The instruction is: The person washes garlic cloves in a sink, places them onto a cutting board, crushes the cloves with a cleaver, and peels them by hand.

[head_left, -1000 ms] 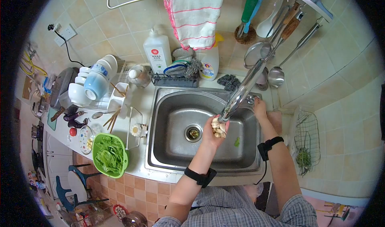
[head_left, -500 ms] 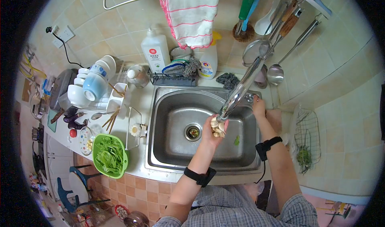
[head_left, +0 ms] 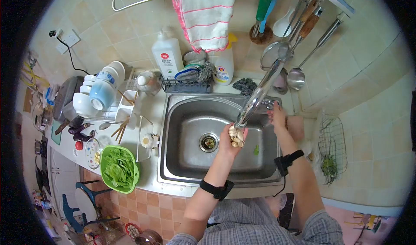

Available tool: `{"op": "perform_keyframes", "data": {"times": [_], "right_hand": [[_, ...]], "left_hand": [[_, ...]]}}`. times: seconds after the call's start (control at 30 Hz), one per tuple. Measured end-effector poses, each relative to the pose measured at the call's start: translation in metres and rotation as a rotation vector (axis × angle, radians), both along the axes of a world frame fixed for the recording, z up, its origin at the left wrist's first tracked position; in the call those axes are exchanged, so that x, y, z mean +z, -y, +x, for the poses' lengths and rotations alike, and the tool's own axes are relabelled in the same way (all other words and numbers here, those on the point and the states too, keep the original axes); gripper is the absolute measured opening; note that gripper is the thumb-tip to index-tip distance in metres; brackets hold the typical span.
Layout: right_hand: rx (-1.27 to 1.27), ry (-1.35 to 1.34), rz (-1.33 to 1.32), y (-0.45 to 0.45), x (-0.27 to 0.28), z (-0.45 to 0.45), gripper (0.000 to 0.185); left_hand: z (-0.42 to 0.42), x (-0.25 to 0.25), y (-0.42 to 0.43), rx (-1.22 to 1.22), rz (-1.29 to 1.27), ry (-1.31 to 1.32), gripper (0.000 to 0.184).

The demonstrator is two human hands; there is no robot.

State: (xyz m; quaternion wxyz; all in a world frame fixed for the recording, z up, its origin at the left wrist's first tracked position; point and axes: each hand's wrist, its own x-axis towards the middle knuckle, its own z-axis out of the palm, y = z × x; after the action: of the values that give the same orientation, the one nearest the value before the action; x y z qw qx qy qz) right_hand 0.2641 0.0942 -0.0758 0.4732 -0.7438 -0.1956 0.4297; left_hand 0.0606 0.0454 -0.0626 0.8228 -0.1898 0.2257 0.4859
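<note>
My left hand (head_left: 226, 142) is cupped around several garlic cloves (head_left: 236, 136), held over the sink (head_left: 186, 167) right beneath the mouth of the faucet (head_left: 255, 101). Whether water is running onto the cloves, I cannot make out. At the sink's back right corner, my right hand (head_left: 278, 116) is beside the faucet handle (head_left: 269, 103), fingers apart and holding nothing. A scrap of green leaf (head_left: 256, 149) lies on the sink floor. Food bits sit in the drain strainer (head_left: 209, 142).
Left of the sink stand a green basket of leafy greens (head_left: 119, 169), a wire rack (head_left: 145, 143) and stacked bowls (head_left: 100, 98). Behind it are a white detergent bottle (head_left: 167, 56), a spray bottle (head_left: 224, 67) and a steel scrubber (head_left: 245, 86). Utensils (head_left: 296, 79) hang at right.
My right hand has come off the faucet handle and moved slightly toward me, its fingers spreading. My left hand stays with the garlic cloves under the faucet.
</note>
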Motion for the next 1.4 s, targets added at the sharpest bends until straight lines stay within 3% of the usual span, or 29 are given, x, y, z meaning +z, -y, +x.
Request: {"op": "perform_keyframes", "data": {"times": [0.03, 0.1, 0.13, 0.2, 0.33, 0.7, 1.4], "right_hand": [[0.005, 0.0, 0.002, -0.008, -0.012, 0.018, 0.05], [0.291, 0.517, -0.017, -0.028, -0.061, 0.053, 0.057], [0.295, 0.516, -0.013, -0.031, -0.073, 0.059, 0.057], [0.296, 0.879, 0.135, -0.034, -0.08, 0.059, 0.056], [0.366, 0.849, 0.28, -0.03, -0.07, 0.057, 0.052], [0.378, 0.977, 0.201, -0.023, -0.049, 0.047, 0.045], [0.348, 0.897, 0.128, -0.023, -0.044, 0.041, 0.045]], "left_hand": [[-0.001, 0.0, 0.0, -0.001, 0.001, -0.001, 0.014], [-0.002, -0.006, 0.0, -0.012, 0.021, -0.006, 0.015], [-0.002, -0.008, 0.0, -0.03, 0.04, -0.011, 0.017], [-0.003, -0.005, 0.0, -0.027, 0.026, -0.011, 0.017], [-0.005, -0.002, -0.001, -0.041, 0.012, -0.023, 0.016], [-0.005, 0.005, 0.0, -0.018, 0.001, -0.038, 0.016], [-0.004, 0.004, 0.0, -0.038, 0.015, -0.067, 0.016]]}}
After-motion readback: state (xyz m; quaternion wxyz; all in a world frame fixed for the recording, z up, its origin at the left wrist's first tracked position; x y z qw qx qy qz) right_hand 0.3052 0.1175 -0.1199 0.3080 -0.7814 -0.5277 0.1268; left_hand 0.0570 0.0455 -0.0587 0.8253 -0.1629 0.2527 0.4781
